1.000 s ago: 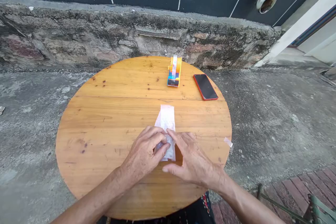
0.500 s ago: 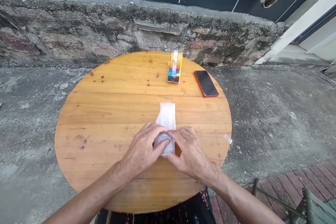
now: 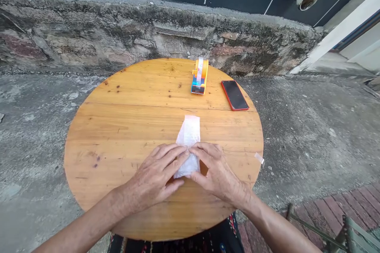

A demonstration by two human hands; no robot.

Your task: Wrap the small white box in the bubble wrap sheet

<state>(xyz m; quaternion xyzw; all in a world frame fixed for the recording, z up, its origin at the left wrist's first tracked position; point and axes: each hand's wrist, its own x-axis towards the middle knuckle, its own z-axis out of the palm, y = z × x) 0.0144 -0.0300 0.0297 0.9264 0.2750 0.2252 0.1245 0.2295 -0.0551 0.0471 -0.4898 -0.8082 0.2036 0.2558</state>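
A small bundle in white, slightly see-through wrapping [image 3: 190, 164] lies on the round wooden table in front of me, between my hands. Its loose flat strip [image 3: 190, 127] stretches away from me over the wood. My left hand [image 3: 162, 170] holds the bundle's left side, fingertips on top and thumb low by the near edge. From the right, my right hand [image 3: 215, 170] grips it, with the index finger on top and the thumb at the near right corner. What is inside the wrapping is hidden.
A yellow and blue tape dispenser [image 3: 200, 77] stands at the table's far side. Right of it lies a red-edged phone [image 3: 235, 95]. A short piece of clear tape [image 3: 259, 158] sticks to the right rim of the wooden table [image 3: 118, 134]. Behind is a stone wall [image 3: 118, 43].
My left thumb has come off the top of the bundle to its near left side. White wrapping now covers the top, where a greyer surface showed. My right hand has hardly moved.
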